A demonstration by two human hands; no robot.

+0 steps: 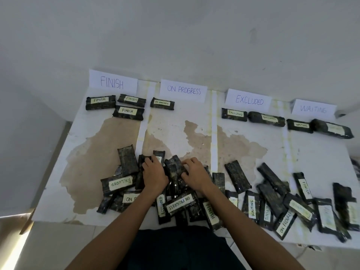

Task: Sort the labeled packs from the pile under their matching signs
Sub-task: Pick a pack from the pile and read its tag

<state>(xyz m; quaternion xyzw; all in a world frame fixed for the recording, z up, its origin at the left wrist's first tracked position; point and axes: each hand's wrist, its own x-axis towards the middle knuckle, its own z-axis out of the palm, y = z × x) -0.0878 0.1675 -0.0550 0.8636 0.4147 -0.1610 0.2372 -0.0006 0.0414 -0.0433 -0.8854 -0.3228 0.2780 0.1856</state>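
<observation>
picking step: my left hand [153, 177] and right hand [195, 177] sit in the pile [176, 204] near the front of the bench [175, 137], each seemingly gripping a pack [172, 169]; next i read its label and find its sign [183, 90]

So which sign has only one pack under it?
The ON PROGRESS sign, second from the left: a single pack lies below it. The FINISH sign has three, the EXCLUDED sign and WAITING sign two each.

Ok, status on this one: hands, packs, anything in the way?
Left hand, right hand gripping packs in pile. Eight sorted under signs. Several lie label-down.
</observation>
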